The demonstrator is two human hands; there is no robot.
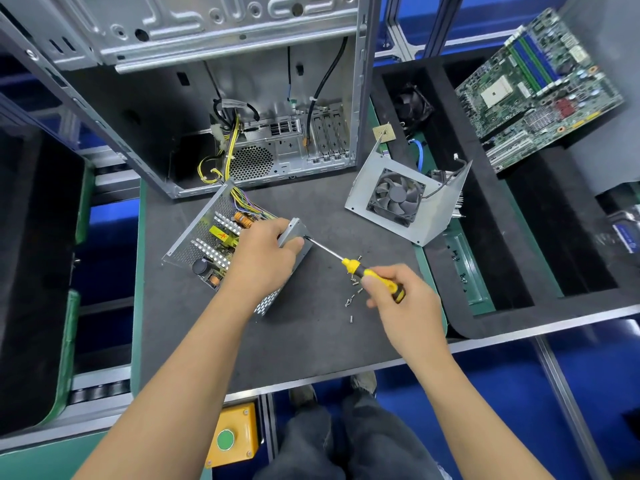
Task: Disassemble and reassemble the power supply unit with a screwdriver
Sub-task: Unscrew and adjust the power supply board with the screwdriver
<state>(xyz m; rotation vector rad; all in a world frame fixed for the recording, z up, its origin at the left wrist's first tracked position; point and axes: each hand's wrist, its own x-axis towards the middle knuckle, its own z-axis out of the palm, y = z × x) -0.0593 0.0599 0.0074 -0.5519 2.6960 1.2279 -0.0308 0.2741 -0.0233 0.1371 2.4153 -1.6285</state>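
Power supply [221,244] with its cover off lies on the grey mat [311,341], directly in front of the computer case [207,98]. Left hand [265,258] grips its right end. Right hand [401,299] holds the yellow-handled screwdriver [367,273], whose tip meets the supply's right wall. Loose screws [353,296] lie just right of the supply. Fan cover [398,199] rests farther right, apart.
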